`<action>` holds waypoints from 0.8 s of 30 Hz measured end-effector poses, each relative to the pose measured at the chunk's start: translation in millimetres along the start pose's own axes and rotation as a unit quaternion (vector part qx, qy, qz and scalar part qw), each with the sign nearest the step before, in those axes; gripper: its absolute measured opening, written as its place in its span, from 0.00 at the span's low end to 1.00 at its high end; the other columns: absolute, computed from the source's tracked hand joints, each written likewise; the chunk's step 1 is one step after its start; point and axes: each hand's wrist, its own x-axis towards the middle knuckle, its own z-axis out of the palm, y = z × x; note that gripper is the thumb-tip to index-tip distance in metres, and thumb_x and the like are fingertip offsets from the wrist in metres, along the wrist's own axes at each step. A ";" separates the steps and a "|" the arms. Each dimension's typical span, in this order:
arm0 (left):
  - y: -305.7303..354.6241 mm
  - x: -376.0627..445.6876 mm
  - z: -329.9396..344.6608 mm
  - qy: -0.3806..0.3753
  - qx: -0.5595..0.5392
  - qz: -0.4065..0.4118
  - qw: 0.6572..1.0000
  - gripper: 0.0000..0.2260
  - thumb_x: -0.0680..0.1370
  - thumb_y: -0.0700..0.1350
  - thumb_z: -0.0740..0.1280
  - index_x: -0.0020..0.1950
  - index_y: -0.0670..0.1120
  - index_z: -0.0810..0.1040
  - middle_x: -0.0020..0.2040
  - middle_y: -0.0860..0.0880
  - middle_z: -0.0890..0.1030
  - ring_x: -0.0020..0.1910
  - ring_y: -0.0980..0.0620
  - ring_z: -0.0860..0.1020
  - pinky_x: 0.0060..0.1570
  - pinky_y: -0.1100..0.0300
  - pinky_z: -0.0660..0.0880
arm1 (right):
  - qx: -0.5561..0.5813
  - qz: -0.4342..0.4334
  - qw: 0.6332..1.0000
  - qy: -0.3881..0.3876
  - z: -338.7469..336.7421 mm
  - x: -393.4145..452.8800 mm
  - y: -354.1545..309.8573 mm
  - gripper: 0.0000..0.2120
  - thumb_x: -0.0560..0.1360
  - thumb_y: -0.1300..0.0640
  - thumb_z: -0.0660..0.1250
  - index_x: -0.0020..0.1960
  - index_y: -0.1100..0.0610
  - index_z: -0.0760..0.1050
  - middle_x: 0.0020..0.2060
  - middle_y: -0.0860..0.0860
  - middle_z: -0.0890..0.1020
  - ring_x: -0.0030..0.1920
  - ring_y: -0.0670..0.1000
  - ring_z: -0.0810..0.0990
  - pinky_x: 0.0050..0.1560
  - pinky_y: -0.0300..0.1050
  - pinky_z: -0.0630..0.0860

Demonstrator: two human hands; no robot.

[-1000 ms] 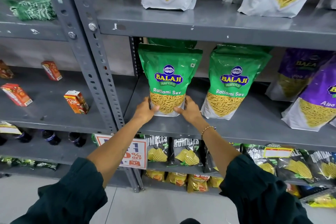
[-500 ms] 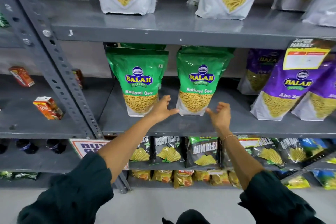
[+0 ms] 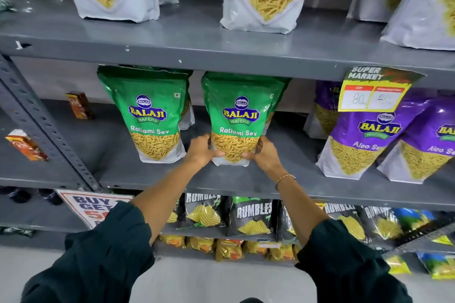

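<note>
**Two Hands on a Green Snack Bag**

Far out at 9 o'clock from my hands, a small orange juice box (image 3: 25, 144) lies on the next shelf, past a grey post (image 3: 44, 130) with holes in it. Closer in, also at 9 o'clock, a green bag of Ratlami Sev (image 3: 155, 115) stands up straight. It is just beside my left hand, but I do not hold it.

My left hand (image 3: 200, 151) grips the bottom left corner of the second green bag (image 3: 240, 115). My thumb lies on the front and my fingers curl round the side. This bag is in the middle of the grey shelf (image 3: 147, 177), standing up straight. Its bottom is down at the shelf. I cannot tell if it is lifted a tiny bit.

My right hand (image 3: 264, 155) grips the bottom right corner the same way, so the bag is squeezed between both hands. A thin bracelet (image 3: 285, 178) sits on my right wrist.

At 3 o'clock from the bag, well apart, purple bags (image 3: 364, 135) lean on the same shelf. At 2 o'clock a yellow price tag (image 3: 374, 90) hangs from the shelf above. At 6 o'clock, under my arms, black Rumbles bags (image 3: 251, 215) stand in a row.
</note>
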 end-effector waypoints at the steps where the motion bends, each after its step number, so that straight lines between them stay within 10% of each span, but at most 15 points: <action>1: 1.7 -0.1 3.3 0.002 -0.012 -0.001 1.000 0.26 0.63 0.42 0.78 0.57 0.36 0.75 0.57 0.39 0.81 0.55 0.42 0.80 0.58 0.45 0.76 | 0.001 -0.005 1.000 0.003 -3.7 -0.5 2.0 0.30 0.60 0.64 0.79 0.59 0.62 0.71 0.58 0.57 0.81 0.57 0.54 0.79 0.59 0.49 0.76; 24: 25.6 -6.8 49.8 0.003 -0.030 0.025 0.999 0.26 0.67 0.43 0.76 0.61 0.38 0.73 0.61 0.39 0.79 0.59 0.43 0.79 0.58 0.53 0.76 | 0.008 0.002 0.999 -0.032 -55.8 -0.7 21.8 0.30 0.62 0.65 0.78 0.60 0.62 0.69 0.60 0.60 0.79 0.60 0.58 0.78 0.64 0.59 0.73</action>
